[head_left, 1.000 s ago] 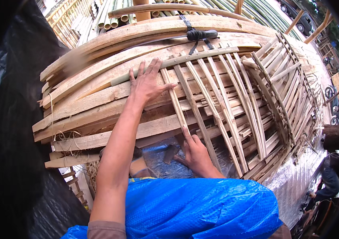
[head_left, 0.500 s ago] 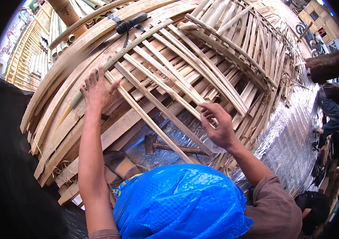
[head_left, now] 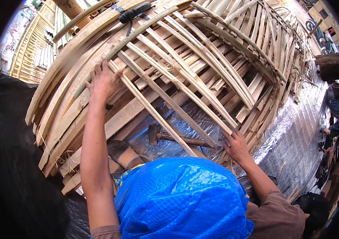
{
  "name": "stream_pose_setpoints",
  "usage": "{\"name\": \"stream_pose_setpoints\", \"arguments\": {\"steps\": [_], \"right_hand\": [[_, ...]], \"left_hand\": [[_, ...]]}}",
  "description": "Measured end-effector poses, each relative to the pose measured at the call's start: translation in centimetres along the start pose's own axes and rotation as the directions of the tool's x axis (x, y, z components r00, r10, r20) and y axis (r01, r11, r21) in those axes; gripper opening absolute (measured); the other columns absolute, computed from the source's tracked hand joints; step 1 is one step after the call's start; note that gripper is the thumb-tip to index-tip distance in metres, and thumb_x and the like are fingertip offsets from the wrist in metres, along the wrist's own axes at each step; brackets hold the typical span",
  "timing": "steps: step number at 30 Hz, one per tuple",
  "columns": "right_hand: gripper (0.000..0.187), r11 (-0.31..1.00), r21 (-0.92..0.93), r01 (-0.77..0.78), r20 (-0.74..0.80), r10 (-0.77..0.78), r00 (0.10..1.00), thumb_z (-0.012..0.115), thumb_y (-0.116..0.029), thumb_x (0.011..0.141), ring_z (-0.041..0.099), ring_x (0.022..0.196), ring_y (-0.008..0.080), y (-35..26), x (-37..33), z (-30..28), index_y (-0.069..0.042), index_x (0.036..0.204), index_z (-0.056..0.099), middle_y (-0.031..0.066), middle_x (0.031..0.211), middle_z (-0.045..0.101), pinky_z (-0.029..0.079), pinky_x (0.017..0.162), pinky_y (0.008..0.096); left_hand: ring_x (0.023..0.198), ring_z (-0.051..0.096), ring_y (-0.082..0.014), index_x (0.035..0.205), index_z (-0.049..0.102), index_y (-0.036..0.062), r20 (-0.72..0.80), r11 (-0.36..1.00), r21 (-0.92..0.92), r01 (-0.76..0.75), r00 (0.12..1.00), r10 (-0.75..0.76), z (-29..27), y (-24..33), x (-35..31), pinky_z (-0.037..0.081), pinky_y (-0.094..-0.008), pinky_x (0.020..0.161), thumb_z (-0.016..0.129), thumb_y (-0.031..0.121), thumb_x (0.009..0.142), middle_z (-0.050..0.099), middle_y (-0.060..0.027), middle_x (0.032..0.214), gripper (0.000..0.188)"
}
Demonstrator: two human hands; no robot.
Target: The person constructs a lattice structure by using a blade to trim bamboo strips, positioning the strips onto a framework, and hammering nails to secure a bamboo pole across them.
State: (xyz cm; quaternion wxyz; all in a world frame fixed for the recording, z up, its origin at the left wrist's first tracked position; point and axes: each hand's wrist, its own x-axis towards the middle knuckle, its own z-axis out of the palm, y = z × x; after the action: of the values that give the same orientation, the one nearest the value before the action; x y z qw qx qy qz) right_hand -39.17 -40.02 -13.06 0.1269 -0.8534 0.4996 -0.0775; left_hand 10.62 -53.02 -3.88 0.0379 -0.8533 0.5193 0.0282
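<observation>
My left hand lies with spread fingers over a thin greenish bamboo pole, its thumb reaching toward the nearest slat. Long, pale bamboo slats run from this pole toward me, side by side with gaps between them. At the near end of one bamboo slat, my right hand has its fingers closed around the tip. Below the slats, a hammer with a wooden handle rests on a shiny silver sheet.
Curved wooden planks are stacked at left, with a black cord bundle on top. Another slatted bamboo panel lies at far right. Blue woven plastic bulges in front of me. A person in jeans is at right.
My right hand has moved down and to the right, along the slats to one slat's near end, and closed there. My left hand stays on the bamboo pole.
</observation>
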Motion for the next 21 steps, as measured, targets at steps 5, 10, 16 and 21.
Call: {"name": "stream_pose_setpoints", "arguments": {"steps": [5, 10, 16, 21], "right_hand": [[0.029, 0.984, -0.128, -0.12, 0.114, 0.135, 0.984, 0.072, -0.022, 0.079, 0.063, 0.094, 0.0334, -0.6, 1.9, 1.4, -0.006, 0.103, 0.068, 0.0142, 0.097, 0.067, 0.047, 0.08, 0.0444], [0.034, 0.96, -0.079, -0.27, 0.219, 0.281, 0.934, 0.073, -0.024, 0.079, 0.066, 0.089, 0.0335, -1.9, 2.2, 1.1, -0.01, 0.109, 0.067, 0.0134, 0.091, 0.071, 0.045, 0.083, 0.0474], [0.036, 0.917, -0.209, -0.34, 0.371, 0.396, 0.84, 0.074, -0.03, 0.076, 0.069, 0.086, 0.033, 0.4, 2.6, 2.9, -0.016, 0.108, 0.066, 0.0092, 0.091, 0.074, 0.044, 0.086, 0.047], [0.032, 0.906, -0.297, -0.301, 0.336, 0.394, 0.856, 0.073, -0.031, 0.076, 0.07, 0.085, 0.0322, 1.8, 1.9, 4.4, -0.016, 0.104, 0.067, 0.0068, 0.089, 0.074, 0.045, 0.086, 0.0455]], "left_hand": [[0.145, 0.024, -0.0384, 0.158, 0.015, 0.0184, -0.048, 0.998, -0.06, -0.024, 0.999, 0.021, 0.8, -0.6, 0.3, 0.022, -0.0747, 0.109, 0.038, 0.08, 0.085, 0.023, -0.0141, 0.159, 0.098], [0.146, 0.024, -0.0344, 0.158, 0.016, 0.019, -0.055, 0.997, -0.076, -0.011, 0.998, 0.007, 0.8, -0.3, 0.0, 0.021, -0.0744, 0.109, 0.039, 0.077, 0.088, 0.024, -0.0131, 0.159, 0.093], [0.148, 0.022, -0.0322, 0.158, 0.017, 0.0193, -0.183, 0.985, -0.172, -0.035, 0.983, 0.003, 3.0, -1.1, 0.0, 0.018, -0.0743, 0.11, 0.037, 0.081, 0.084, 0.023, -0.0099, 0.16, 0.098], [0.148, 0.021, -0.0315, 0.158, 0.018, 0.0198, -0.164, 0.986, -0.165, -0.028, 0.987, 0.001, 2.4, -0.6, 0.1, 0.017, -0.0728, 0.112, 0.037, 0.079, 0.087, 0.023, -0.0092, 0.161, 0.095]]}}
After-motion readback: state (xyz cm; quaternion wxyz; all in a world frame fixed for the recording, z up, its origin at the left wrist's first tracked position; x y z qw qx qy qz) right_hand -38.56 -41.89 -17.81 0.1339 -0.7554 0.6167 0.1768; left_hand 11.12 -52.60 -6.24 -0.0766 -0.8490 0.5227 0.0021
